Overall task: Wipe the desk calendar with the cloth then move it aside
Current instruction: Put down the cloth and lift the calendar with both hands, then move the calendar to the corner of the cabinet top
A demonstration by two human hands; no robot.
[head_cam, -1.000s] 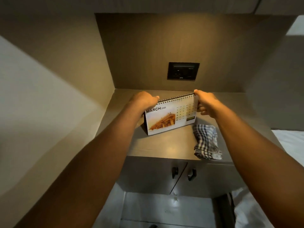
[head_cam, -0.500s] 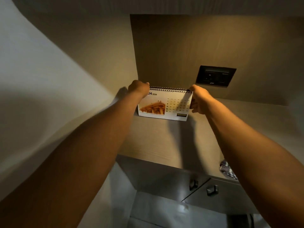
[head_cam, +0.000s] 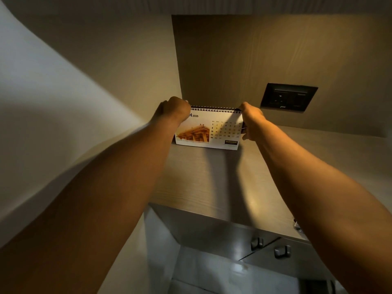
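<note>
A spiral-bound desk calendar (head_cam: 212, 132) showing a 2026 month stands upright in the far left corner of the wooden counter (head_cam: 212, 183), its base on the surface. My left hand (head_cam: 174, 111) grips its top left corner and covers part of the month name. My right hand (head_cam: 250, 119) grips its right edge. Only a sliver of the checked cloth (head_cam: 298, 227) shows at the counter's front right, mostly hidden behind my right forearm.
A black wall socket plate (head_cam: 288, 97) sits on the back panel to the right of the calendar. A side wall (head_cam: 127, 81) closes the corner on the left. Below the counter are cabinet doors with two dark knobs (head_cam: 269, 247).
Both hands carried the calendar from the counter's middle to the far left corner and set it level. The view swung left, so the cloth has almost slipped behind my right arm.
</note>
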